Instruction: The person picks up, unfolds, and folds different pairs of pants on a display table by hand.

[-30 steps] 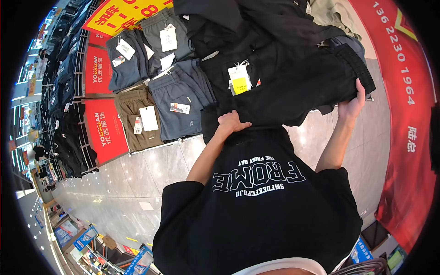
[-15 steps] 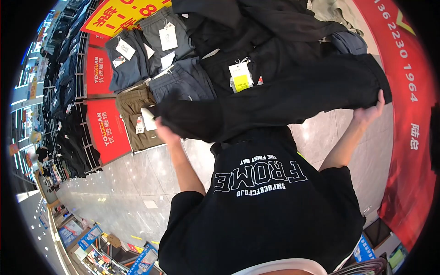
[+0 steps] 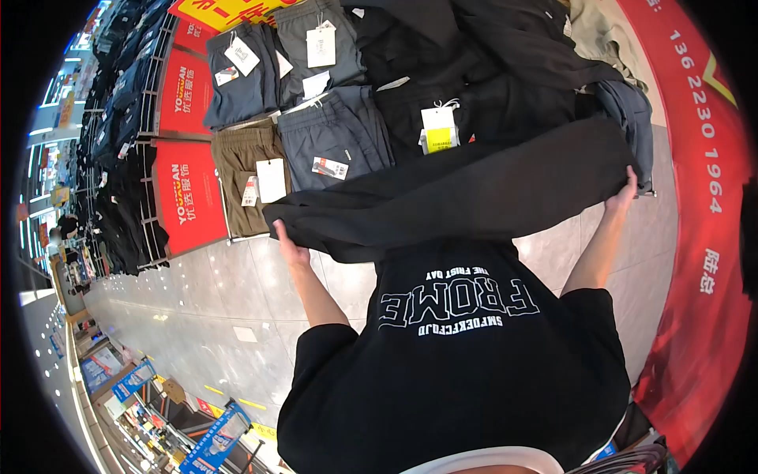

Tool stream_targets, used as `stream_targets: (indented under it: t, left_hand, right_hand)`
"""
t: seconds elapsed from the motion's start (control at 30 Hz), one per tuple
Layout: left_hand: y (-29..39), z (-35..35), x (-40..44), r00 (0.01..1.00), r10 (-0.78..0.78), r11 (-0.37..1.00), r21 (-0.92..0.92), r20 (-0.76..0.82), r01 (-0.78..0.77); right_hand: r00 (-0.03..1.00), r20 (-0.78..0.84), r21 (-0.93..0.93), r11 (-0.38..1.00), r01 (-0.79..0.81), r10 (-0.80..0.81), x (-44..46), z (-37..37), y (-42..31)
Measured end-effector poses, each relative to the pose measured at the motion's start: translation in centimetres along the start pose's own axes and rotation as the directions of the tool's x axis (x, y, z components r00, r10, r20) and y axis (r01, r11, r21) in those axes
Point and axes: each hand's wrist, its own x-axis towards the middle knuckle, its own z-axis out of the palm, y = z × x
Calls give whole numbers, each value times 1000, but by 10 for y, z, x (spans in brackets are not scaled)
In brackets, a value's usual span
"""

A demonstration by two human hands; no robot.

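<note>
A pair of black trousers (image 3: 466, 189), gathered lengthwise into a long band, stretches across in front of my chest. At its left end, my left hand (image 3: 292, 246) is closed on the cloth, thumb upward at the edge. My right hand (image 3: 621, 193) grips the other end, with part of its fingers hidden behind the fabric. The cloth hangs just over the near side of a display of folded trousers. Close beyond my left hand lie brown trousers (image 3: 225, 150) with white tags, and beside them dark grey-blue trousers (image 3: 335, 138).
More black trousers (image 3: 403, 118) with a white-and-yellow tag (image 3: 439, 130) lie on the display. Red signs (image 3: 185, 197) and a rack of dark clothes (image 3: 118, 182) stand left. A red banner (image 3: 695, 261) runs along the right. Grey tiled floor (image 3: 197, 316) shows below.
The black trousers have become straighter and flatter between my hands. My left hand moved slightly right and down, my right slightly left. The view has shifted, showing more of the brown trousers.
</note>
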Motion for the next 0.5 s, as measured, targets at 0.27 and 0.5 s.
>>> stream_targets:
  t: [0.27,0.5]
  left_hand:
    - [7,17,13,919,165,869,493,-358,36]
    - [12,19,25,725,613,378,922,-314,80]
  right_hand:
    - [936,173,-57,952,-302,307,40,-49,39]
    - [948,107,-284,923,-259,299,50,-51,38]
